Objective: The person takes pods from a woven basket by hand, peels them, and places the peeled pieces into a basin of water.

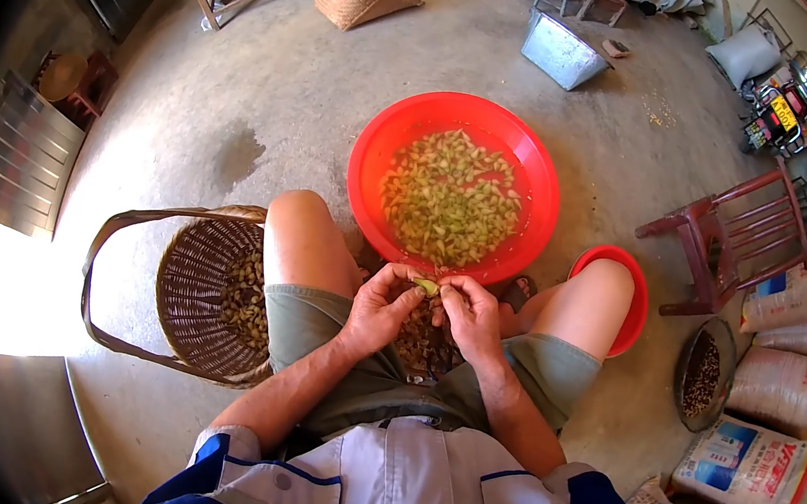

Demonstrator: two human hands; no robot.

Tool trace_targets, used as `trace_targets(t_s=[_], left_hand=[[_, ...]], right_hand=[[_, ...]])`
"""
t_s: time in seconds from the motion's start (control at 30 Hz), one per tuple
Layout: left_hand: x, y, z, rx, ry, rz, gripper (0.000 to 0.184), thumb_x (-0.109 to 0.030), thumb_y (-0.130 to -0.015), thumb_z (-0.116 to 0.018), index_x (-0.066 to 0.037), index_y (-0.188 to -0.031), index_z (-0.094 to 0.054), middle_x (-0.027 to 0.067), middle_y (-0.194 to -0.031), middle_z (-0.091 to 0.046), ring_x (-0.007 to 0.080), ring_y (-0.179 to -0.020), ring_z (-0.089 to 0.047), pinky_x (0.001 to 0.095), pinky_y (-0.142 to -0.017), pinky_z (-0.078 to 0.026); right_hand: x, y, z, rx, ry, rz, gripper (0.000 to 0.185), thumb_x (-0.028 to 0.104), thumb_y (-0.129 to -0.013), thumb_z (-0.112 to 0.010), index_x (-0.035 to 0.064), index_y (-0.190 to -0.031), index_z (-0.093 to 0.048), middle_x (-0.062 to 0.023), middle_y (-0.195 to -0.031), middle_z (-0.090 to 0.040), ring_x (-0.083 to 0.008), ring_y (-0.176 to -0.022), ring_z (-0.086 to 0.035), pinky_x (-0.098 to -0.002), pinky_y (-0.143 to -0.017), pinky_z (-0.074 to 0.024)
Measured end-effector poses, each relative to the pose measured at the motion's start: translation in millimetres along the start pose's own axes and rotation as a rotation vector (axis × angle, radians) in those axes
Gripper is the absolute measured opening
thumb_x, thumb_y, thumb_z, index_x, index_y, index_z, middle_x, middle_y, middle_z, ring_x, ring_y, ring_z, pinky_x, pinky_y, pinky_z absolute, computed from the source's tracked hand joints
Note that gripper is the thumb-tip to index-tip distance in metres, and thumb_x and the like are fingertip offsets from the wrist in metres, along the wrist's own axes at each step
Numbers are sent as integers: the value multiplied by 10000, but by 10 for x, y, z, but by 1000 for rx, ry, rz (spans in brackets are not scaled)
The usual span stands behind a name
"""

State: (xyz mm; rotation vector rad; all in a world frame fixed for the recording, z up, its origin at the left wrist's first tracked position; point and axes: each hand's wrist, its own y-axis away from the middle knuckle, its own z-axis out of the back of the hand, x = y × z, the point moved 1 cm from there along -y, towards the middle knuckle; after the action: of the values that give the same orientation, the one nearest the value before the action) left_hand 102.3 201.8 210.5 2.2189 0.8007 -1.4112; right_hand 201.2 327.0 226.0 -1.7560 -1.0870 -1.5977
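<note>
in the head view, gripping a small pale green piece with both hands: pinching one end in the left hand, the other in the right hand. holding it near the closest edge of a wide red basin, with many greenish pieces inside. showing brownish scraps below, a wicker basket of brownish pieces at left, and a smaller red tub partly behind the right knee.
</note>
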Motion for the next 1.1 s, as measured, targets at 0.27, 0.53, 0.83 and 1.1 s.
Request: trace_targets(t_s=[0.27,0.53,0.83,1.1], left_hand=[[13,23,-25,-23,-124,-63,161,28,-928,-573,-34,-1072,-538,18,-983,-638,75,-907,-586,238,-806,-487],[40,45,-20,-50,-166,-75,163,30,-923,-576,-29,-1071,-542,23,-980,-642,74,-893,-592,232,-800,-490],[52,4,-11,-128,220,93,139,-7,-944,-550,-55,-1074,-533,54,-1035,-644,134,-928,-621,278,-823,-523],[-70,-43,54,-216,461,153,143,-30,-961,-514,-66,-1099,-519,87,-1078,-624,202,-984,-631,332,-825,-546]], right_hand=[[10,-1,-17,-1,73,10,98,84,-930,-592,-11,-944,-605,-7,-713,-599,-57,-585,-566,-204,-516,-433],[-136,-42,-59,-98,286,126,82,65,-905,-612,-16,-922,-613,-27,-694,-635,-65,-581,-604,-214,-512,-467],[-54,-32,-68,-81,3,6,42,33,-921,-570,0,-931,-595,-12,-713,-599,-65,-562,-550,-211,-509,-439],[-135,20,-48,161,172,5,70,28,-910,-553,-16,-948,-593,-28,-811,-604,-81,-656,-582,-218,-575,-461]])
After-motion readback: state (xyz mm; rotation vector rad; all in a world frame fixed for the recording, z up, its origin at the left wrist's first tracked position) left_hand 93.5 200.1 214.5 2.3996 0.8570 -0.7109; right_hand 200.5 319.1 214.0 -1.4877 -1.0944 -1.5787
